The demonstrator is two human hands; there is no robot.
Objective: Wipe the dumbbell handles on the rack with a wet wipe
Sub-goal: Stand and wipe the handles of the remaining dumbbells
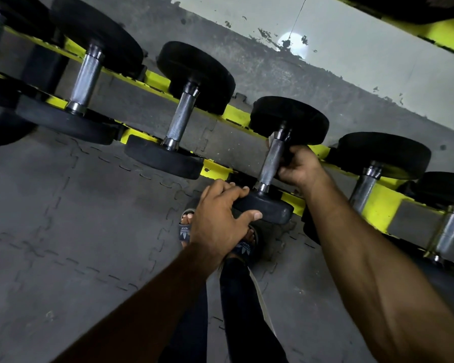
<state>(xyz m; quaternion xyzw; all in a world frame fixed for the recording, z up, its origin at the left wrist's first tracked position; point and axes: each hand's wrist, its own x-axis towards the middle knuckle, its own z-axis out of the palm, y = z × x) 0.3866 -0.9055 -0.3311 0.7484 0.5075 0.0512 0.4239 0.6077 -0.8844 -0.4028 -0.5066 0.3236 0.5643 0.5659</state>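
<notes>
- The floor (pixel 63 205) was covered in grey mats locked together like puzzle pieces, and it ran up to a scuffed pale wall (pixel 351 61) behind the weights.
- A yellow rack (pixel 236 116) stretched slantwise across the room and carried a row of black-headed weights with steel grips.
- Two neighbours (pixel 180 119) sat on it to the left, and another (pixel 364 184) just to the right.
- Between them lay the dumbbell (pixel 288 119) being worked on, its far head on the back rail and its near head on the front rail.
- The person's left hand (pixel 215 218) gripped the near head, with the fingers spread over the top of the rim and the thumb hooked under the edge.
- The right hand (pixel 302 166) was curled round the handle (pixel 271 161) from the right side, knuckles up, about midway along the bar.
- A small white scrap, seemingly the wipe (pixel 270 139), peeked out at the far end of the bar, just below the far head. I could not tell how much of it lay under the fingers.
- Dark sandals (pixel 185 229) showed on the floor, beneath the left hand.
</notes>
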